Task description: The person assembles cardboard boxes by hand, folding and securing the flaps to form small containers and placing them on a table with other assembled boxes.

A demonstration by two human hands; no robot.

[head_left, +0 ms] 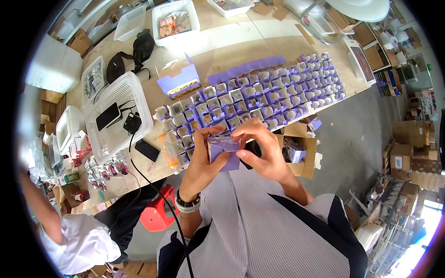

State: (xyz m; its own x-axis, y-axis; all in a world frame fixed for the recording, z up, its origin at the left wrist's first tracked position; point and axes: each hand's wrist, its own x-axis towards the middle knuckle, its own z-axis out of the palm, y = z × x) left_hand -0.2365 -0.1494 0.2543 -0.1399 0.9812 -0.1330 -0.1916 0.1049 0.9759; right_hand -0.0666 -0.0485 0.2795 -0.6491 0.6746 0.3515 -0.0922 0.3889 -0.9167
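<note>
In front of my chest, I hold a small purple carton (233,164), its top facing up. My left hand (197,169) wraps around its left side, with the thumb across the front. The right hand (266,153) pinches at the carton's upper right edge, index finger and thumb on the top flap. Whether the flap is fully folded down is hard to see. Just beyond my hands, several rows of open-topped purple cartons (232,98) stand packed together on the table (222,39). An orange-capped clear bottle (171,156) is left of my left hand.
An open cardboard box (305,162) with purple cartons inside is at my right. A purple display box (178,83) stands behind the rows. Left are a white basket (146,109) with a phone and cable, and another phone (147,150). A person (83,236) works beside a red stool (157,214).
</note>
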